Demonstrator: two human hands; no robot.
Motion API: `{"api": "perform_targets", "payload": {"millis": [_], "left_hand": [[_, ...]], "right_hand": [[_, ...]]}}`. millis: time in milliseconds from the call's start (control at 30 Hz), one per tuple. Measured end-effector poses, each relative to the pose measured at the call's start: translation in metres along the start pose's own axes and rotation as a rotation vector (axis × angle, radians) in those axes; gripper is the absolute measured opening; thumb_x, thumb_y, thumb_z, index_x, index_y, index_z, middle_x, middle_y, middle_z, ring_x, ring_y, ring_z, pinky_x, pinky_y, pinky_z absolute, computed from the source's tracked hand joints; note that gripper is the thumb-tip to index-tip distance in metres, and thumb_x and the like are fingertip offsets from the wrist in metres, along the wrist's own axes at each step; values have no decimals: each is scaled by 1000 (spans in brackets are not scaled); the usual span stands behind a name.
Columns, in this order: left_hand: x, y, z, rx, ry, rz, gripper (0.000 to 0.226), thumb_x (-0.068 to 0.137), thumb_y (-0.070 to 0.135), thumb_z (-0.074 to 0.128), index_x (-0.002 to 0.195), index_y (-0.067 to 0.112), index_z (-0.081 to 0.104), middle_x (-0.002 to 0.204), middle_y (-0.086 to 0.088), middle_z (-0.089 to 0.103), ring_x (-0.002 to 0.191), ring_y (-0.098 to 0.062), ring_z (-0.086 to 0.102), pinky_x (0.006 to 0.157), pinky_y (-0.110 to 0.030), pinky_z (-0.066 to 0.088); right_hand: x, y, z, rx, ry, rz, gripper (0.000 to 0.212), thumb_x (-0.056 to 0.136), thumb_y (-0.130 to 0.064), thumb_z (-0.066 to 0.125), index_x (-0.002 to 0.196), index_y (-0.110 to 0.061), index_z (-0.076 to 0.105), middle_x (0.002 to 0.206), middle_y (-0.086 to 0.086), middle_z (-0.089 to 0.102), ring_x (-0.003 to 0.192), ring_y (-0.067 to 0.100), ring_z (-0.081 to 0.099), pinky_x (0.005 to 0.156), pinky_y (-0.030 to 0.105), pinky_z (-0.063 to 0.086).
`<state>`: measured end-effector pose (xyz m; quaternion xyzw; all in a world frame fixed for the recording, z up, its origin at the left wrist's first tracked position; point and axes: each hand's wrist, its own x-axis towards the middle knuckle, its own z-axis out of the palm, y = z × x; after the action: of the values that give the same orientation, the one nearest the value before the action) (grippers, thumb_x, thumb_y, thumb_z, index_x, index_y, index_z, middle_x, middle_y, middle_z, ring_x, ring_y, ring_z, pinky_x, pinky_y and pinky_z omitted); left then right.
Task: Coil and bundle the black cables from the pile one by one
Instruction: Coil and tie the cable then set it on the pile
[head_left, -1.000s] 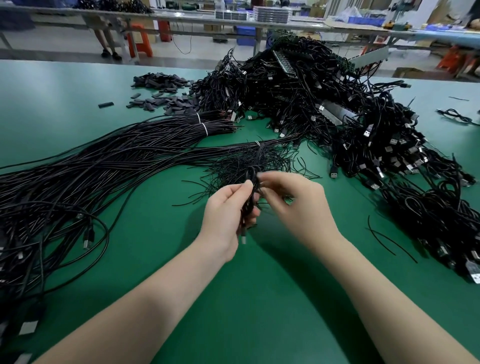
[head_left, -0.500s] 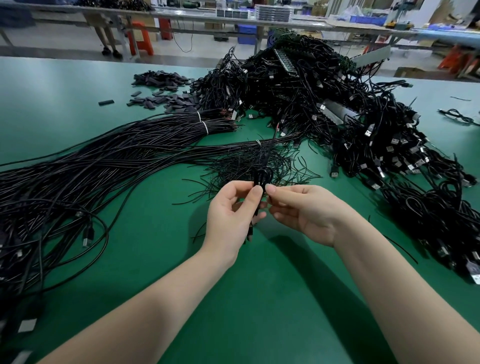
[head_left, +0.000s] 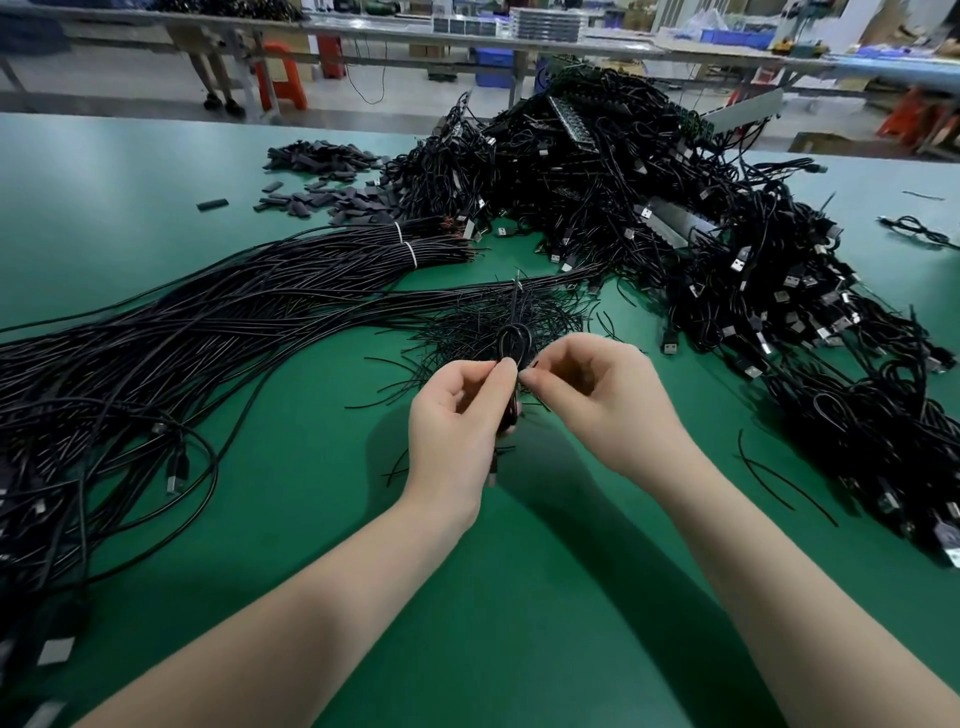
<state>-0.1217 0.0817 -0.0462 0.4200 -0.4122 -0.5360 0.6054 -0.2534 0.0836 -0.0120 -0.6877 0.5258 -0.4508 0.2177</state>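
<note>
A coiled black cable (head_left: 513, 343) stands upright between my hands above the green table (head_left: 545, 597). My left hand (head_left: 457, 426) grips the coil's lower part, and its loop rises above my fingers. My right hand (head_left: 597, 400) pinches a thin black tie end right beside the coil, fingers curled. A thin strand sticks up from the loop. The cable's plug end hangs below my left hand. Behind lies a heap of thin black ties (head_left: 498, 322).
A long spread of straight black cables (head_left: 156, 353) fills the left, bound with white ties (head_left: 410, 254). A big pile of coiled cables with USB plugs (head_left: 701, 234) covers the back and right. Small black pieces (head_left: 322, 176) lie at the back left.
The coil has risen in my left hand, so its loop now shows above my fingers. My right hand has curled and closed in on the tie next to the coil.
</note>
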Motion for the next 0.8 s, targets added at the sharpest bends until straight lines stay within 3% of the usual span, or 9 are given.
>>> {"api": "perform_targets", "payload": {"millis": [67,133,200,233,300,400,467,600,800], "left_hand": [[2,3,0,-99,2,-170,30,87,22,71,57,28,69,63,3,63,54,-7,56,47,-20,45],[1,3,0,-194,4,-320,30,86,21,72,56,25,69,63,4,63,53,-6,57,47,-19,46],[0,2,-1,-244,10,-365,24,86,20,71,62,22,68,65,4,64,53,-6,58,47,-19,45],[0,2,0,-257,10,-357,19,87,19,70,68,19,67,66,2,65,53,-7,58,47,-19,45],[-1,1,0,-251,-10,-294,14,91,18,66,78,13,64,66,0,66,52,-8,58,47,-18,45],[-3,-2,1,-183,-51,-167,10,94,15,61,85,11,64,71,-2,70,62,-10,64,54,-21,50],[-6,-3,2,-135,-63,-101,7,90,20,64,86,14,65,76,-3,70,70,-13,64,62,-24,51],[-11,-3,3,-50,-73,-9,4,75,37,70,77,34,71,82,2,71,79,-14,63,71,-26,48],[-13,-6,3,51,-84,173,13,82,31,68,80,44,69,75,19,67,71,2,58,66,-14,47]], "right_hand": [[2,3,0,-429,39,-400,10,82,1,67,75,-5,64,70,3,62,69,20,56,64,34,49],[1,8,0,-703,10,-694,14,77,13,57,74,0,63,74,11,61,70,31,58,62,40,51],[0,13,1,-760,11,-749,15,79,13,57,76,1,65,76,12,63,71,32,59,64,40,51],[-1,14,2,-686,17,-677,11,80,9,63,78,-1,67,77,9,65,72,30,60,67,38,50],[-1,9,2,-324,40,-344,4,84,-11,73,79,-11,71,75,-1,69,72,15,61,69,26,49],[1,3,-2,191,-103,285,38,72,-53,73,72,-16,74,66,-2,70,60,6,59,56,18,48],[-1,3,-5,405,-224,540,50,60,-64,70,71,-15,76,66,0,69,58,9,59,52,17,47],[0,2,-14,561,-327,715,29,60,-48,74,64,-19,74,73,-1,70,56,6,59,49,15,47],[4,-2,-30,736,-429,801,14,64,-31,75,57,-20,70,65,-2,66,57,9,64,42,14,44]]}}
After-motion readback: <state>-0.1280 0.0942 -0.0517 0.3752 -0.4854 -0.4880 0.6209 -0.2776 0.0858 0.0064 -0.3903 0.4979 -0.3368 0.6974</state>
